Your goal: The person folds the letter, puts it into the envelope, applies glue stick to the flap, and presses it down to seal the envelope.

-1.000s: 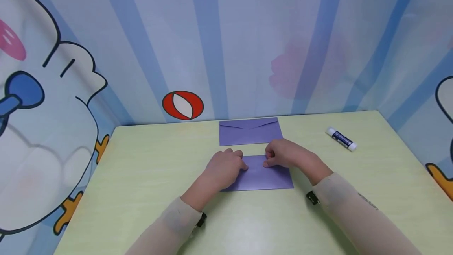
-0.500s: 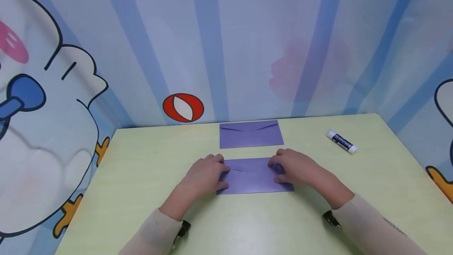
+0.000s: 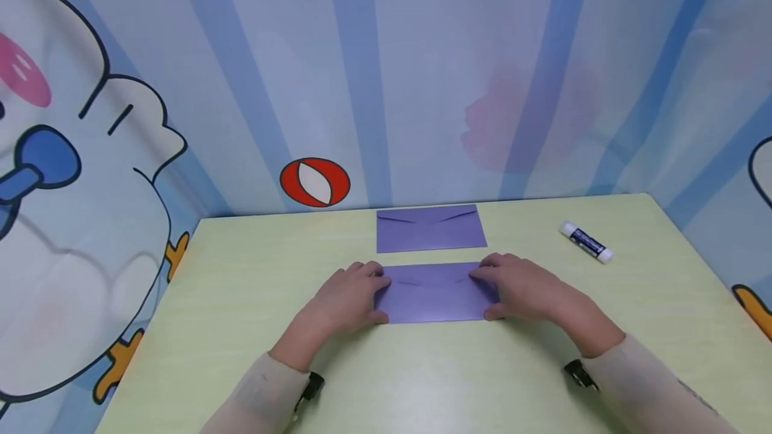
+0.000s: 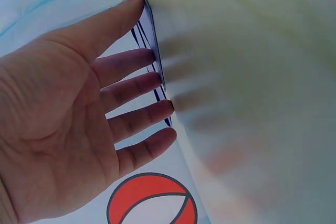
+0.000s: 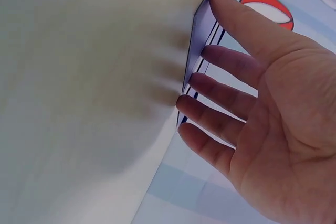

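Observation:
Two purple envelopes lie on the table in the head view. The nearer envelope [image 3: 437, 300] lies flat with its flap side up, between both hands. My left hand [image 3: 350, 297] touches its left end, thumb at the near corner and fingertips along the side. At the right end my right hand [image 3: 527, 290] rests the same way. In the left wrist view the fingers [image 4: 136, 82] are spread and nearly straight against the envelope's edge. The right wrist view likewise shows extended fingers [image 5: 220, 93] touching it. The farther envelope [image 3: 431, 233], also flap side up, lies just beyond.
A white glue stick [image 3: 586, 242] with a dark blue label lies at the right rear of the pale yellow-green table [image 3: 271, 246]. Behind the table stands a blue striped backdrop [image 3: 416, 86] with cartoon pictures.
Both hands have moved from the flap's upper edge out to the envelope's two ends. The nearer envelope has shifted slightly away and straightened. The farther envelope and glue stick stay put.

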A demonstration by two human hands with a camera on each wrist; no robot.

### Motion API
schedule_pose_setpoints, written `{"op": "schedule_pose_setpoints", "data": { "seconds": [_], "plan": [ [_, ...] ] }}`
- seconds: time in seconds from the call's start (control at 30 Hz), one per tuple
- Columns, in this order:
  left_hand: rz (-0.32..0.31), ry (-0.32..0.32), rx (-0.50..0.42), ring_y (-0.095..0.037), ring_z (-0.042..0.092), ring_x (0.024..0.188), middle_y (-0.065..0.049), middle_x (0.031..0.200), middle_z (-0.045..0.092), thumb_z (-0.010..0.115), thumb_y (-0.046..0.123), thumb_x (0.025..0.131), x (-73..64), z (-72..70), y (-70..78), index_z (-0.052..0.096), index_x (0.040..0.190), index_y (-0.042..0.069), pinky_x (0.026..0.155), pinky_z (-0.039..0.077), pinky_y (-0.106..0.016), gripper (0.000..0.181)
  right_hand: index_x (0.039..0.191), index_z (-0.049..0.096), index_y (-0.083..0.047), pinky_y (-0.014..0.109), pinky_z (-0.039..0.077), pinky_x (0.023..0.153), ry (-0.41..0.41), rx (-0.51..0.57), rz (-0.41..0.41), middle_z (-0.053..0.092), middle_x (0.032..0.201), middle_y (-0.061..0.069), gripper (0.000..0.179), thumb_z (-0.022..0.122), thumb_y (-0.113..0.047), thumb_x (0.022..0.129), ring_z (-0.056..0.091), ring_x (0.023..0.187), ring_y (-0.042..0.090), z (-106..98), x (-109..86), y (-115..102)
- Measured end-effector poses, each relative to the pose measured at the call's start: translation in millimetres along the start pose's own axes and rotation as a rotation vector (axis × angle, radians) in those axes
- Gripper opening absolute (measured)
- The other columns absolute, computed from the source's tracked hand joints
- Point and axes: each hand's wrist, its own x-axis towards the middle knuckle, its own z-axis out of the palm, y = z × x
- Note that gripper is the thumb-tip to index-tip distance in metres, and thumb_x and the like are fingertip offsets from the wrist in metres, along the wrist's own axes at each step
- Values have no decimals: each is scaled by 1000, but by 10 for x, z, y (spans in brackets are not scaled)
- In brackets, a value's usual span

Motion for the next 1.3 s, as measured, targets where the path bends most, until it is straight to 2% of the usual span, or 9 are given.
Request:
{"op": "schedule_pose_setpoints", "data": {
  "seconds": [0.37, 0.6, 0.77, 0.93, 1.1, 1.2, 1.3],
  "plan": [
    [-28, -29, 6, -29, 54, 128, -8, 146, 58, 84, 45, 92, 205, -4, -75, 64, 149, 13, 102, 53, -47, 68, 144, 64, -1, 56, 49, 107, -5, 8, -12, 61, 141, 21, 72, 92, -31, 85, 58, 129, 42, -20, 142, 173],
    [-37, -37, -7, -29, 54, 130, -8, 146, 57, 83, 45, 92, 243, -18, -104, 63, 149, 13, 103, 53, -46, 69, 143, 65, -1, 56, 50, 105, -1, 4, -25, 61, 139, 21, 71, 92, -31, 85, 59, 126, 42, -47, 188, 203],
    [-41, -27, -58, -30, 53, 132, -8, 149, 56, 84, 42, 92, 242, -9, -111, 62, 150, 11, 107, 51, -47, 69, 143, 65, -4, 56, 51, 104, -9, 22, -5, 61, 140, 20, 70, 92, -31, 85, 59, 126, 40, -57, 185, 180],
    [-44, 31, -117, -31, 54, 134, -10, 149, 56, 83, 42, 93, 227, -22, -135, 60, 150, 10, 111, 49, -46, 69, 145, 63, -6, 58, 49, 106, 2, 67, 27, 58, 144, 21, 69, 91, -31, 87, 58, 130, 41, -130, 152, 156],
    [-93, 115, -176, -32, 54, 136, -10, 151, 54, 81, 44, 94, 176, -106, -190, 57, 153, 9, 113, 47, -48, 73, 151, 57, -6, 62, 46, 109, 45, 135, 78, 53, 151, 22, 72, 85, -36, 92, 54, 135, 43, -277, 84, 167],
    [-130, 161, -187, -35, 51, 139, -12, 155, 51, 80, 45, 94, 129, -162, -236, 52, 157, 10, 112, 47, -52, 77, 153, 54, -6, 64, 44, 109, 77, 154, 99, 51, 153, 23, 73, 82, -39, 94, 51, 138, 46, -355, 48, 195],
    [-160, 211, -153, -37, 48, 141, -14, 157, 48, 80, 46, 95, 85, -198, -298, 50, 158, 11, 110, 47, -56, 78, 155, 51, -5, 66, 42, 110, 110, 155, 135, 48, 155, 24, 75, 79, -42, 96, 47, 141, 49, -412, 14, 244]
  ]
}}
